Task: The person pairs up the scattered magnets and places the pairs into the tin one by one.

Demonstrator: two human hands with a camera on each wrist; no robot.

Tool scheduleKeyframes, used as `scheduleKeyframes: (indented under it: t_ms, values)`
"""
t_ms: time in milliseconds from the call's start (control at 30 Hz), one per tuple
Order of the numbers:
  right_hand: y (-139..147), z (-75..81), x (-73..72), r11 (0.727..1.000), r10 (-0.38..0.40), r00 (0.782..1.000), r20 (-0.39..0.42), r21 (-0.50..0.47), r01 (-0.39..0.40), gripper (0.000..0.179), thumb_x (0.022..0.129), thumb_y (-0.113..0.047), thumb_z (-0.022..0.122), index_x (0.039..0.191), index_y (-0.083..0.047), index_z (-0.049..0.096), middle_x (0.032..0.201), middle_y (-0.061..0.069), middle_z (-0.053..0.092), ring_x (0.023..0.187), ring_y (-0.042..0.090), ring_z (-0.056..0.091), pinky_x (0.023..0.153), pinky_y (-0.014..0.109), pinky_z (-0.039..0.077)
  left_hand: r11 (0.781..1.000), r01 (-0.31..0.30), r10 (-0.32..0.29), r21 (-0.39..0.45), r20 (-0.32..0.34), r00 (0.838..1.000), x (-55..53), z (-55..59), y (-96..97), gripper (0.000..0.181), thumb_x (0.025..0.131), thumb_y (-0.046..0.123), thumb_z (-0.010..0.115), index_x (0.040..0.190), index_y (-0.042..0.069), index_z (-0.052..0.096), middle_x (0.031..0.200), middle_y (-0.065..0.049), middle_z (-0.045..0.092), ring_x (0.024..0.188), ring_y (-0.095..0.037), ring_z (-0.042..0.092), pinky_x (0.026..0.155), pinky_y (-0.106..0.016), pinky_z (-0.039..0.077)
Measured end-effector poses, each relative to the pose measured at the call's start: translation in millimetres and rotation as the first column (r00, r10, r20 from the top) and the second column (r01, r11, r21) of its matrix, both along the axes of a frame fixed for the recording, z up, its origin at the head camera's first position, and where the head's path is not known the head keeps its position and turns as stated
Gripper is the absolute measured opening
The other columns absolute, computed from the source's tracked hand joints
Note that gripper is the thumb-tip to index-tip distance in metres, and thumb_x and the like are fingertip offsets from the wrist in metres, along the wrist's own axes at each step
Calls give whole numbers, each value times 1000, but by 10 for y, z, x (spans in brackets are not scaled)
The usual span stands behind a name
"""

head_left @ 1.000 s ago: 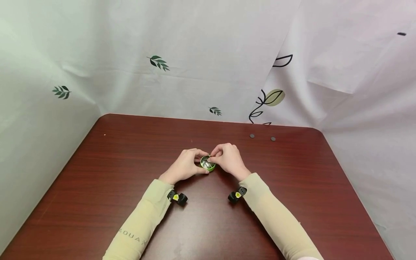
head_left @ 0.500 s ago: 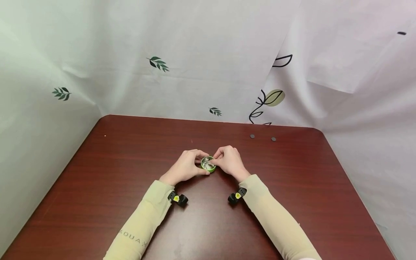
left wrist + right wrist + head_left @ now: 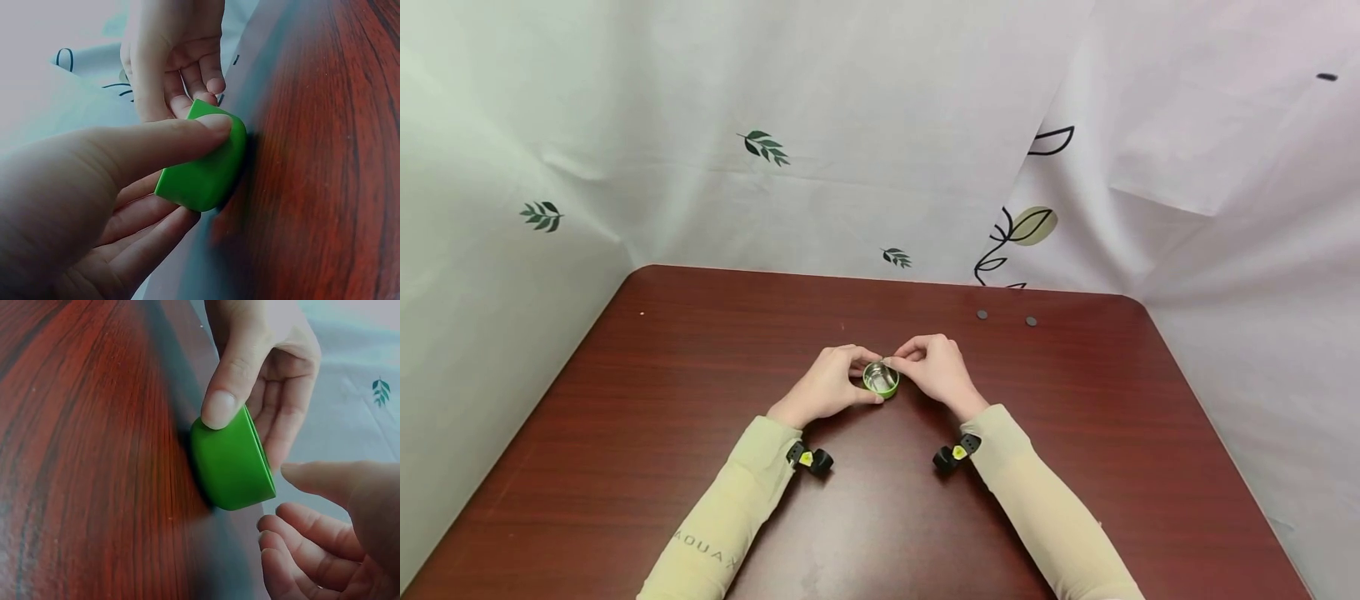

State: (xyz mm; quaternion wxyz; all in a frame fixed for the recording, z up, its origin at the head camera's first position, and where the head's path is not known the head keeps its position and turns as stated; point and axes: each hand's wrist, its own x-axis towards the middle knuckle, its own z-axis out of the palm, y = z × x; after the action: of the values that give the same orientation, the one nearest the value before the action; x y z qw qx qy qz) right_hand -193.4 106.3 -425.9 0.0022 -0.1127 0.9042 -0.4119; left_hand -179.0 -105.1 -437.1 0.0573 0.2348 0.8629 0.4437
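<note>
A small round green cup [image 3: 881, 380] with a shiny silvery inside stands on the table, its mouth facing up. My left hand [image 3: 829, 379] grips it from the left; in the left wrist view the thumb presses the green wall [image 3: 209, 165] while the other fingers curl round the far side. At the cup's upper right rim is my right hand [image 3: 942, 367]. Seen from the right wrist, the right hand [image 3: 350, 531] has its thumb close to the rim, bent fingers below it, and a gap with nothing in it between them.
Two small dark discs, a left one [image 3: 982, 315] and a right one [image 3: 1031, 322], lie near the back edge of the brown wooden table [image 3: 737, 317]. White cloth [image 3: 850, 192] printed with leaves hangs behind and at both sides. Each wrist wears a black camera [image 3: 822, 461].
My right fingers were reaching inside the cup; now they have drawn back to its upper right rim, and the right forearm has shifted slightly right. The left hand keeps its grip.
</note>
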Motion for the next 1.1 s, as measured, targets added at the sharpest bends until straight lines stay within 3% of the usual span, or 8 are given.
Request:
scheduleKeyframes:
  t_ms: [833,1100]
  values:
    - [305,-43,35,992,-55,998,34,-113,58,23,90,-33,80,100,-13,81,88,-3,75,80,12,70,74,35,57,1000,-18,18,1,-8,1000,-1,-59,3,56,73,12,94,123,4,69,117,-6,68,100,-17,70,86,-25,56]
    - [423,-55,47,991,-74,997,32,-109,77,30,90,-37,80,106,-12,80,93,-3,76,83,12,71,77,35,57,998,-31,30,-56,-25,999,23,-40,-23,77,68,23,98,134,2,63,128,-7,64,105,-19,68,90,-28,55]
